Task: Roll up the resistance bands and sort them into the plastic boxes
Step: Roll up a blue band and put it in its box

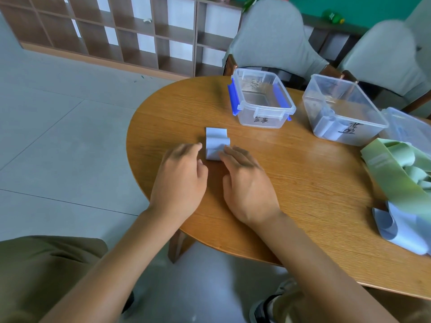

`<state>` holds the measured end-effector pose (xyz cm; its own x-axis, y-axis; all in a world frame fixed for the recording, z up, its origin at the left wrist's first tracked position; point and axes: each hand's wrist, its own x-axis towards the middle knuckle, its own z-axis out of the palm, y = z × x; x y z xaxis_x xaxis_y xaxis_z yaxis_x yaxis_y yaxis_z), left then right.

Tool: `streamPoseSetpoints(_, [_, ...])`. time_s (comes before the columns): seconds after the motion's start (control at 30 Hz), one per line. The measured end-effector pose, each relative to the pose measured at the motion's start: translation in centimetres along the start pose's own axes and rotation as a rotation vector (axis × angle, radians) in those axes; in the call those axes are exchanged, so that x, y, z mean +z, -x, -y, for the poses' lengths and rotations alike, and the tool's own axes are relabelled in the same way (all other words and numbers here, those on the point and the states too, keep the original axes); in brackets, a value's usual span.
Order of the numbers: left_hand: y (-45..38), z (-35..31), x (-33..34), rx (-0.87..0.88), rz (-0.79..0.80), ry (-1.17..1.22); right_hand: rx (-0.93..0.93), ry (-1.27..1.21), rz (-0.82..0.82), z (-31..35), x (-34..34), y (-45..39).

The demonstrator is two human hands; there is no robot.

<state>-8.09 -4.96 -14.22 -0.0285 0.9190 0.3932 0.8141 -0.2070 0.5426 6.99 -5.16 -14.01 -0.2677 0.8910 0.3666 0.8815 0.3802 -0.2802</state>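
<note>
A pale blue resistance band [215, 143] lies crumpled in folds on the round wooden table [291, 183]. My left hand [180, 176] hovers at its left edge, fingers loosely curled, index tip near the band. My right hand [247, 183] lies flat with straight fingers touching the band's near right corner. Two clear plastic boxes stand behind: one with blue clips [261, 99], empty, and a taller one [342, 110] holding a rolled pale blue band.
A heap of green bands [401, 169] and a pale blue band [401, 229] lie at the table's right edge, beside a third clear container [410, 127]. Two grey-covered chairs [275, 36] stand behind the table. Wooden shelving lines the far wall.
</note>
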Motion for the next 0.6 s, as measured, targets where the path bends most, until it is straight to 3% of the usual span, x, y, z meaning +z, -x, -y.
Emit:
streamPoseSetpoints(0.37, [-0.3, -0.1, 0.0, -0.062, -0.03, 0.106, 0.03, -0.036, -0.088, -2.0, 1.1, -3.6])
streamPoseSetpoints(0.6, [0.6, 0.1, -0.8, -0.101, -0.02, 0.227, 0.039, -0.123, -0.143, -1.1, 1.3, -1.6])
